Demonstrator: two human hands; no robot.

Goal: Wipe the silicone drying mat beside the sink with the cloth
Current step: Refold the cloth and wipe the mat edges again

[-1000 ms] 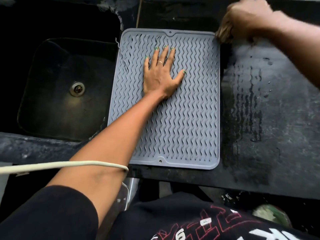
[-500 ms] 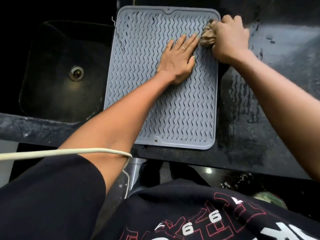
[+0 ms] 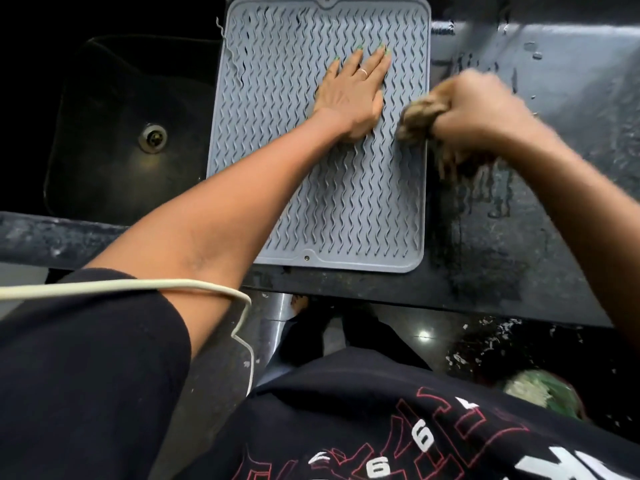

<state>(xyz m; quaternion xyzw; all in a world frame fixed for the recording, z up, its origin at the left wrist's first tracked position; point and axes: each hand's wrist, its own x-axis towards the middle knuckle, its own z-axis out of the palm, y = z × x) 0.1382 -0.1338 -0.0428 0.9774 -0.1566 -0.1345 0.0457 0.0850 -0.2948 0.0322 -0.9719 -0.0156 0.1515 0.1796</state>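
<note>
A grey silicone drying mat (image 3: 284, 188) with wavy ridges lies on the dark counter just right of the sink. My left hand (image 3: 355, 90) presses flat on its upper middle, fingers straight and together. My right hand (image 3: 474, 105), motion-blurred, grips a bunched brown cloth (image 3: 420, 117) at the mat's right edge, about halfway down. Part of the cloth hangs below my fist over the counter.
A dark sink (image 3: 114, 133) with a metal drain (image 3: 153, 137) sits left of the mat. The wet black counter (image 3: 540, 209) stretches to the right. A white cable (image 3: 138, 285) runs across my left arm. Below the counter edge are my dark printed shirt and the floor.
My right hand brought the cloth from the counter behind the mat's far right corner onto the mat and has dragged it down the right edge. My left hand shifted right on the mat.
</note>
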